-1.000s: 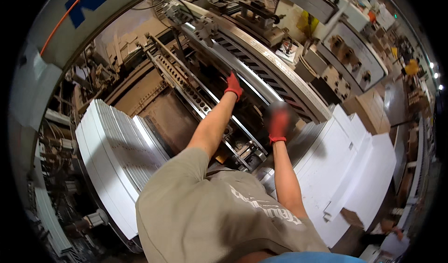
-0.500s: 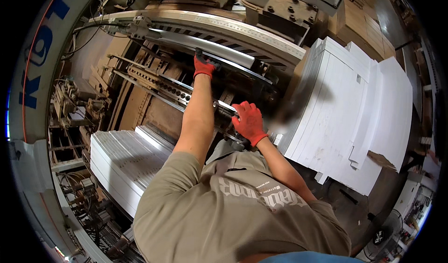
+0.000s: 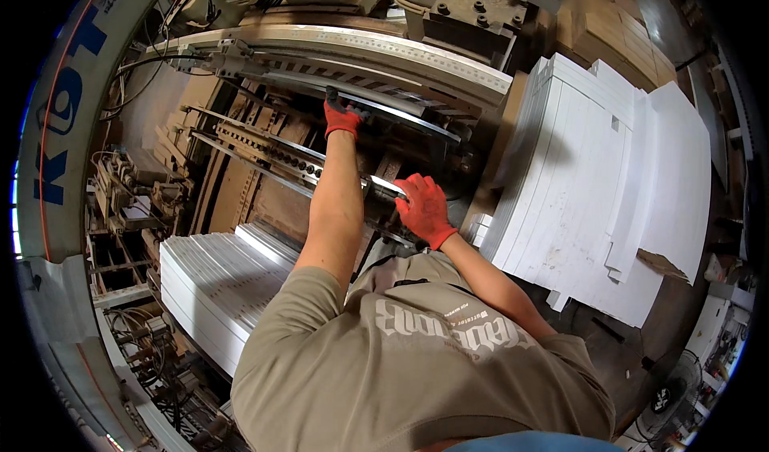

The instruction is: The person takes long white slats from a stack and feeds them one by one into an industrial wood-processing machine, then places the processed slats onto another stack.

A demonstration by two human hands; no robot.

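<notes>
I lean over a large machine. My left hand [image 3: 342, 115], in a red glove, reaches far in and grips the edge of a long metal bar [image 3: 400, 109] under the pale perforated beam [image 3: 360, 47]. Nearer my chest, my right hand [image 3: 424, 209], also in a red glove, rests with its fingers curled over a shiny metal rail [image 3: 383, 183]. A perforated steel rail [image 3: 264, 143] runs slantwise below my left forearm.
A tall stack of white die-cut cardboard sheets [image 3: 577, 179] stands at the right, a lower white stack [image 3: 212, 280] at the left. Brown cardboard stacks [image 3: 609, 35] lie at the back right. Cables and machine parts [image 3: 128, 195] crowd the left; a fan [image 3: 669, 400] sits lower right.
The view has tilted further down over the machine. My right hand has drawn back from the inner bar toward my chest onto the nearer rail. My left hand stays on the far bar.
</notes>
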